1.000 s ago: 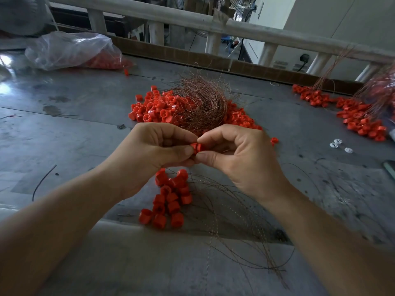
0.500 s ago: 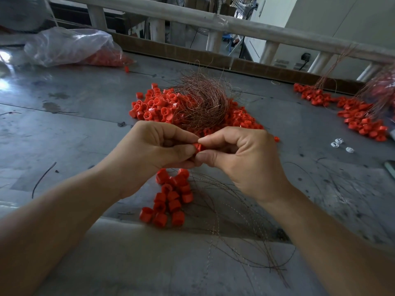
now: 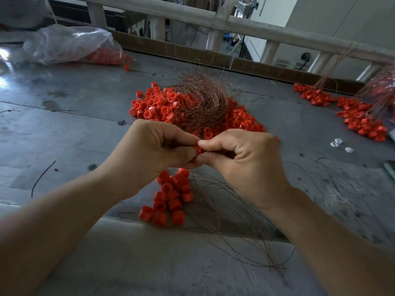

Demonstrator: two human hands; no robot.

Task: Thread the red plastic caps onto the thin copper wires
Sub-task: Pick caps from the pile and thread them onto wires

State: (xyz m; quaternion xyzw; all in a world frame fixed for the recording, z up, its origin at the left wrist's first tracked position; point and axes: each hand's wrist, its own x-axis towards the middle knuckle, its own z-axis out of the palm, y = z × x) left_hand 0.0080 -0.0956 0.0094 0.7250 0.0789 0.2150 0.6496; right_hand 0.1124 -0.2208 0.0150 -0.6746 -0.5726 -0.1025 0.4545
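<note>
Fingers of the left hand and right hand are pinching one half-hidden red cap mid-frame; behind, a copper wire tangle is sitting on loose caps; a plastic bag is lying upper left.

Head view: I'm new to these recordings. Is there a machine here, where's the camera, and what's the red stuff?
No machine: a person works with bare hands, filmed by one camera on their head, looking down. The left hand and right hand meet and pinch one red cap between them. On the grey table lies a heap of loose caps with a tangle of copper wire on top. Nearer is a small cluster of caps beside loose wire strands. A plastic bag lies far left.
</note>
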